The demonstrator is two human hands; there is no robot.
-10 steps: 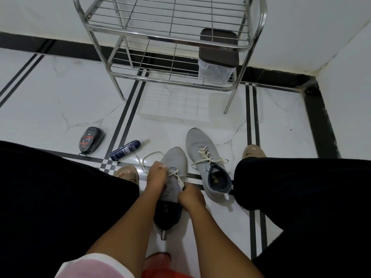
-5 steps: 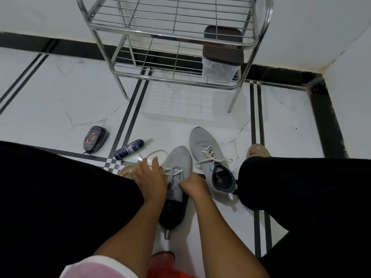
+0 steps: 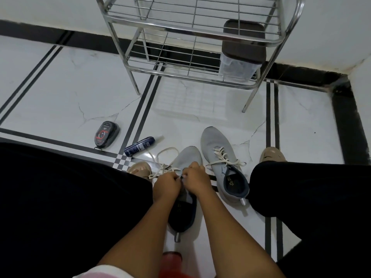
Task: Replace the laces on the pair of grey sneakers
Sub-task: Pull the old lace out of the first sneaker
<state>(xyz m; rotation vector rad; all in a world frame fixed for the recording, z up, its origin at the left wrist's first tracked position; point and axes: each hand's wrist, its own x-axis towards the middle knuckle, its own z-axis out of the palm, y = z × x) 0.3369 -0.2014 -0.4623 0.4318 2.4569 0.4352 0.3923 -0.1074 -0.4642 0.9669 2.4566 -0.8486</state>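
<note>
Two hands pinching a lace at the throat of a grey sneaker on a tiled floor.

A clear container (image 3: 239, 66) with a dark brown lid (image 3: 244, 41) stands at the right end of the wire rack's (image 3: 192, 32) lower shelf; its contents cannot be made out. The left hand (image 3: 166, 185) and right hand (image 3: 195, 179), knuckles up and nearly touching, each pinch the cream lace (image 3: 160, 167) over the near sneaker (image 3: 185, 183), whose loose lace loops toward the left across the floor (image 3: 60, 93). The second sneaker (image 3: 220, 157), still laced, lies just beside it on the right, toe pointing toward the rack. Both forearms reach forward between black-clad knees. A small blue bottle (image 3: 140, 146) lies on the black floor stripes left of the sneakers, with a black oval case (image 3: 106, 134) farther left.
</note>
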